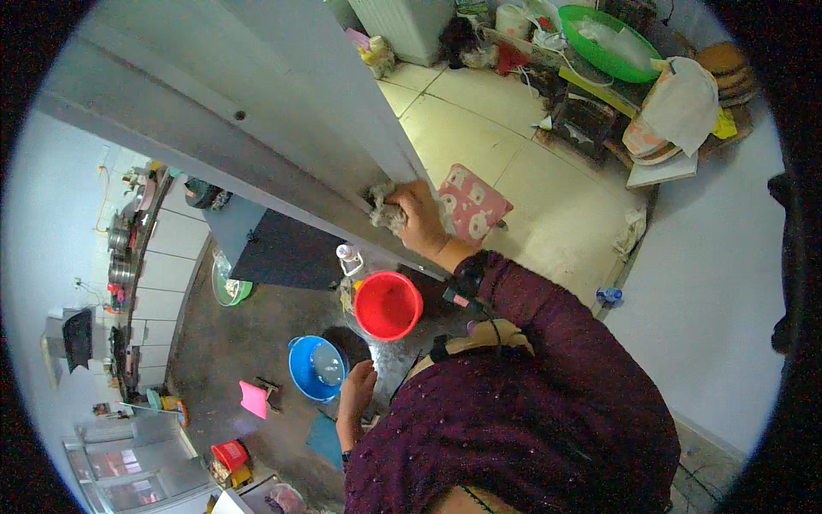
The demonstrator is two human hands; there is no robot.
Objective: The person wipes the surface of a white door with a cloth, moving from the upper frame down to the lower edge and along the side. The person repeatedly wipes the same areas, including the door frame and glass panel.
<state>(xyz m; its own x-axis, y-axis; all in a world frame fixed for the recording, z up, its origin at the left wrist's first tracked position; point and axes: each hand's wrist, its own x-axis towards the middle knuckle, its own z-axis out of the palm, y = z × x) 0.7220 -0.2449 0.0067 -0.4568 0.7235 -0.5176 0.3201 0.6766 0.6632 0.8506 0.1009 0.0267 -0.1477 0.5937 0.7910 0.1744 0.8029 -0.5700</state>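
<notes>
My right hand (420, 218) grips a crumpled grey rag (385, 209), pressed against a grey door or door frame (308, 138) that slants across the upper view. A dark spot shows beside the rag, and a small round hole is farther up the surface. Lower down, my left hand (358, 389) hangs near the rim of a blue basin (298, 369) with cloudy liquid in it. Its fingers look loosely curled, and whether it holds anything is hidden. A red bucket (388, 305) stands below the slanting surface, between my two hands in the picture.
A pink cushioned stool (253, 399) stands left of the basin. Past the door edge is a red patterned cushion (475, 202) above pale floor tiles. A cluttered low shelf bears a green basin (607, 45). Kitchen cabinets (170, 257) line the far left.
</notes>
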